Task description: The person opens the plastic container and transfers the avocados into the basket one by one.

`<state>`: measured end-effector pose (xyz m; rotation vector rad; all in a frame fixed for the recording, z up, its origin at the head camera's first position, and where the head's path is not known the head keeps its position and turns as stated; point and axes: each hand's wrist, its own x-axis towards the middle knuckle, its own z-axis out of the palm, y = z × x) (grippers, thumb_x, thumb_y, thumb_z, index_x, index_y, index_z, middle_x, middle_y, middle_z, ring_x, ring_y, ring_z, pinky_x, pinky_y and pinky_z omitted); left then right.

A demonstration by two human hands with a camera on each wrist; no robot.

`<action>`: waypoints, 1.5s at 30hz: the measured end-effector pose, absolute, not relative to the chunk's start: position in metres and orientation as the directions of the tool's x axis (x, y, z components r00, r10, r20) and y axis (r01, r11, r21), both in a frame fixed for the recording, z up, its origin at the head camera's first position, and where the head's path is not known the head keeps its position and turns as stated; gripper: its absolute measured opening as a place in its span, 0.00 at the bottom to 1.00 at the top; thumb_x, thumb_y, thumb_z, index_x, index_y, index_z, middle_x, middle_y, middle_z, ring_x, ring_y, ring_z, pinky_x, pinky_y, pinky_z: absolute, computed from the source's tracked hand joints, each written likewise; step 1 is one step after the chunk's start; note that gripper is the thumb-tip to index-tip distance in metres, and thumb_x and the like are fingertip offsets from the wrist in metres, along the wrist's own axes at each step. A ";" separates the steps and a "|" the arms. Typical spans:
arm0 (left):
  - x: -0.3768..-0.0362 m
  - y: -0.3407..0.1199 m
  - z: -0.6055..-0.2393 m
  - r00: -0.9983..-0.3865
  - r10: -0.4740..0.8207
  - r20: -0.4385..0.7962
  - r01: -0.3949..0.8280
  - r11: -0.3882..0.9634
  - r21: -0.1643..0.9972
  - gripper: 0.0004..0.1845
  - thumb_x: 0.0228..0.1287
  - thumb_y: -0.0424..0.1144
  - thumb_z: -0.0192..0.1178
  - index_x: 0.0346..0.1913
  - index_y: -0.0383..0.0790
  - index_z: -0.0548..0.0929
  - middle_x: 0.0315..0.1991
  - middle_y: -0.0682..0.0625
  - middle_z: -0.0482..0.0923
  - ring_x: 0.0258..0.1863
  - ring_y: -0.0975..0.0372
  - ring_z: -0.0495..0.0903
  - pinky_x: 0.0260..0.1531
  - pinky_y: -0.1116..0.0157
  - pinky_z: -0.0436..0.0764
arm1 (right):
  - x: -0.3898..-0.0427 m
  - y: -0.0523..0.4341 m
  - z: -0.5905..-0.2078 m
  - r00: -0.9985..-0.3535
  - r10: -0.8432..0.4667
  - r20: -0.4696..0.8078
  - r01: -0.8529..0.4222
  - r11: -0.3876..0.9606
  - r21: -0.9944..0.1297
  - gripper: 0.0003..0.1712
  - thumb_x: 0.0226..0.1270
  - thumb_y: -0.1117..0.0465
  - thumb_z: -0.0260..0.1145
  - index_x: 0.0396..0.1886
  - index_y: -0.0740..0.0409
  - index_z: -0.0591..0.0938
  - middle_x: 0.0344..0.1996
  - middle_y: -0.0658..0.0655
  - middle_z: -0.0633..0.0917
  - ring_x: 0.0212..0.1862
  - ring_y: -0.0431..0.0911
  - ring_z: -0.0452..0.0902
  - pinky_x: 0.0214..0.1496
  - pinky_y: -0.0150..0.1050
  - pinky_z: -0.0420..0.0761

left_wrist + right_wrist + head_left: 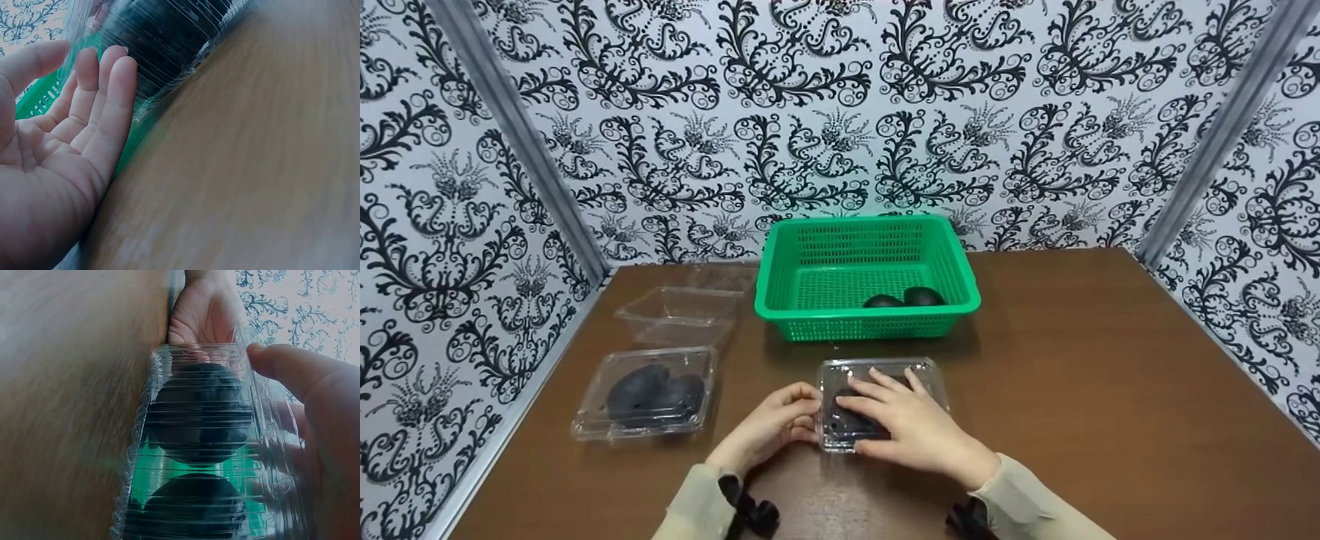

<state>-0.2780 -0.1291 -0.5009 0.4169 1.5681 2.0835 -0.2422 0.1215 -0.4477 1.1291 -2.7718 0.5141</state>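
Note:
A clear plastic clamshell box (855, 370), holding two dark rounded fruits (199, 413) that look like avocados, sits on the table before me. My right hand (911, 427) lies spread on top of its lid. At the box's left side is my left hand (776, 424), with fingers slightly bent and fingertips touching the wall. In the left wrist view, that hand's palm (62, 152) is bare and the thumb is near the lid's edge. The right wrist view has the right thumb (281, 363) at the lid rim. The lid appears down in the head view; whether it is latched I cannot tell.
A green basket (870, 311) with two dark fruits (922, 296) stands behind the box. To the left is another clear box (649, 351) with dark fruits inside. Behind that one, an empty clear container (682, 307) stands with its lid raised. Patterned walls (840, 135) surround the table.

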 end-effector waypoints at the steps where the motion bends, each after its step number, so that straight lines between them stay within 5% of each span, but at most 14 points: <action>1: -0.278 -0.129 -0.501 -0.831 0.554 -0.053 -0.202 -0.211 0.956 0.04 0.69 0.31 0.54 0.43 0.35 0.72 0.33 0.47 0.78 0.28 0.61 0.80 0.34 0.65 0.83 | -0.242 0.122 -0.448 -0.719 -0.660 0.219 -0.694 0.666 -0.274 0.32 0.64 0.41 0.63 0.67 0.38 0.72 0.70 0.48 0.67 0.72 0.54 0.56 0.66 0.72 0.49; 35: -0.278 -0.129 -0.503 -0.833 0.553 -0.027 -0.171 -0.211 0.962 0.06 0.67 0.28 0.53 0.45 0.36 0.71 0.33 0.48 0.77 0.30 0.61 0.79 0.36 0.63 0.83 | -0.239 0.117 -0.447 -0.691 -0.697 0.194 -0.719 0.690 -0.080 0.24 0.77 0.46 0.48 0.68 0.43 0.72 0.68 0.51 0.70 0.70 0.57 0.59 0.63 0.73 0.57; 45: -0.277 -0.129 -0.503 -0.828 0.560 -0.019 -0.156 -0.199 0.967 0.05 0.67 0.29 0.54 0.44 0.35 0.71 0.31 0.48 0.76 0.30 0.60 0.78 0.35 0.64 0.83 | -0.241 0.120 -0.445 -0.683 -0.687 0.248 -0.728 0.668 -0.156 0.22 0.77 0.49 0.50 0.65 0.45 0.76 0.65 0.51 0.73 0.69 0.57 0.62 0.63 0.73 0.57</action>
